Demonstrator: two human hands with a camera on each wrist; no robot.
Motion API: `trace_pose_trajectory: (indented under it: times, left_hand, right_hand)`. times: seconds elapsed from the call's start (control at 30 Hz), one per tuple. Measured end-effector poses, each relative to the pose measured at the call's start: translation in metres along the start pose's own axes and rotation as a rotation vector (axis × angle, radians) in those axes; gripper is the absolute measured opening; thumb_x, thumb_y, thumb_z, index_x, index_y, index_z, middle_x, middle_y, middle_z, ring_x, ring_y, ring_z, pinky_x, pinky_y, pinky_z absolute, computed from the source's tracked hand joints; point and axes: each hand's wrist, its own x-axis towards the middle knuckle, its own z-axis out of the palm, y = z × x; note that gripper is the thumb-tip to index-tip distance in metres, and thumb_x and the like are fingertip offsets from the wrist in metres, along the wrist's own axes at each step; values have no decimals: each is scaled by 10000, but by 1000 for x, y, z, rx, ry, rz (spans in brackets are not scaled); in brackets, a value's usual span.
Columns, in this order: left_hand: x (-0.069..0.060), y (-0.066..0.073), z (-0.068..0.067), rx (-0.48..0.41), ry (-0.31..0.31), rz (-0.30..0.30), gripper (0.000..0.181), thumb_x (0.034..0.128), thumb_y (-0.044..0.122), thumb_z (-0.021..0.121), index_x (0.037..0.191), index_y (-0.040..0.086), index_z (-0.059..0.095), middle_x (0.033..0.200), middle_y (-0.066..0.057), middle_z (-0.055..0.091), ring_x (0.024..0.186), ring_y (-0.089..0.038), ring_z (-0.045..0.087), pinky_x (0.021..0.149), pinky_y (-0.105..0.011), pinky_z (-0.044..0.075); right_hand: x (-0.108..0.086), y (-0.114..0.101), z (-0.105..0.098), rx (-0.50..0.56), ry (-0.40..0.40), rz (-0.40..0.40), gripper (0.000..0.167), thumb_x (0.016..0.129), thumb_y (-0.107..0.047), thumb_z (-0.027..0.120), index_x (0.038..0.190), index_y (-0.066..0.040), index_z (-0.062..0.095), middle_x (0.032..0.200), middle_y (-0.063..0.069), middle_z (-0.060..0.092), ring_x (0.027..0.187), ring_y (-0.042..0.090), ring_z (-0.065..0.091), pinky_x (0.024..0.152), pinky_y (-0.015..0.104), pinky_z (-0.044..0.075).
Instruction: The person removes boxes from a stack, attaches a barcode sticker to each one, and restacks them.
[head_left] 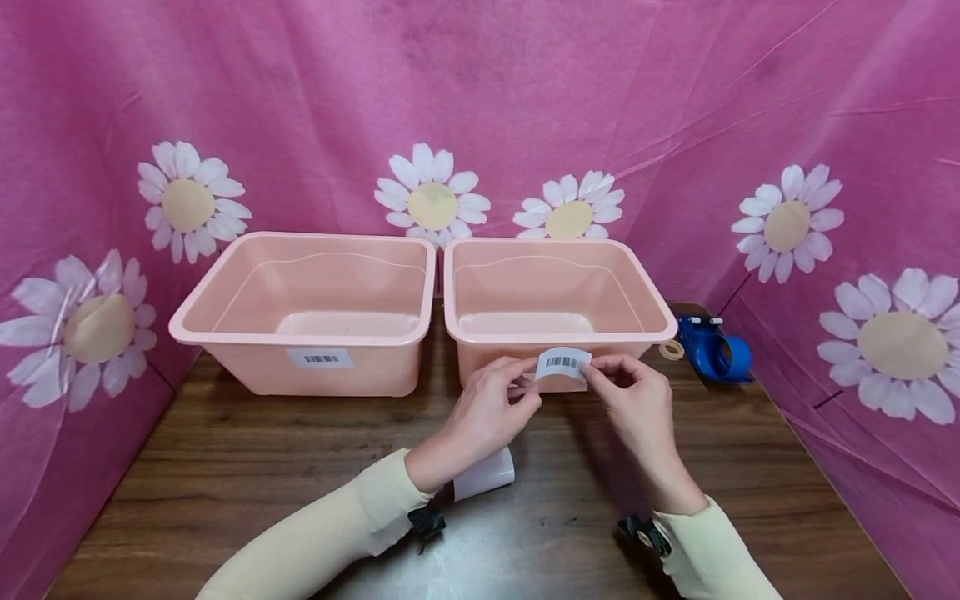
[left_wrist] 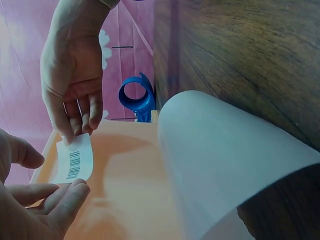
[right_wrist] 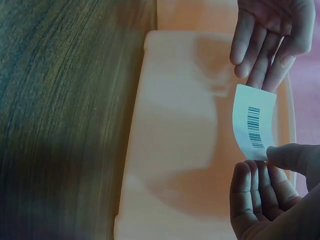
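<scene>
A curved white barcode label (head_left: 562, 364) is held in front of the right pink bin's (head_left: 480, 358) front wall, just below the rim. My right hand (head_left: 637, 404) pinches the label's right end between thumb and fingers. At the other end, the fingertips of my left hand (head_left: 487, 412) touch the label's edge, fingers fairly straight. In the left wrist view the left thumb (left_wrist: 27, 154) stands apart from the label. The right wrist view shows the right thumb (right_wrist: 287, 156) on the label's printed face. Whether the label touches the bin cannot be told.
The left pink bin (head_left: 375, 375) bears a similar barcode label (head_left: 321, 358). A curled white sheet (head_left: 483, 475) lies on the wooden table (head_left: 300, 450) beneath my left wrist. Right of the bins are a blue tape dispenser (head_left: 708, 350) and a small tan ring (head_left: 671, 350).
</scene>
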Motion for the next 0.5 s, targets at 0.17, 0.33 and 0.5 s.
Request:
trace_pose_trajectory:
  times: [0.17, 0.33, 0.5]
  left_hand:
    - [2, -2, 0, 9, 2, 9, 467, 992, 95, 699, 1451, 9, 725, 1258, -116, 778, 1129, -205, 793, 1003, -268, 659]
    - [3, -5, 0, 43, 12, 43, 467, 991, 97, 723, 1446, -8, 721, 1255, -131, 780, 1128, -227, 795, 993, -308, 668]
    - [3, -6, 0, 73, 15, 54, 477, 999, 117, 741, 1461, -2, 713, 1296, -133, 775, 1132, -236, 792, 982, -345, 670]
  right_hand:
    - [3, 0, 5, 3, 4, 2, 203, 988, -252, 890, 1012, -55, 846, 846, 4, 779, 728, 38, 653, 660, 137, 546]
    - [6, 0, 9, -9, 16, 3, 216, 999, -258, 877, 1008, -45, 845, 864, 45, 787, 718, 26, 647, 652, 136, 543]
    - [8, 1, 14, -44, 49, 8, 230, 993, -274, 880, 976, -49, 839, 821, 25, 774, 698, 14, 633, 630, 133, 519]
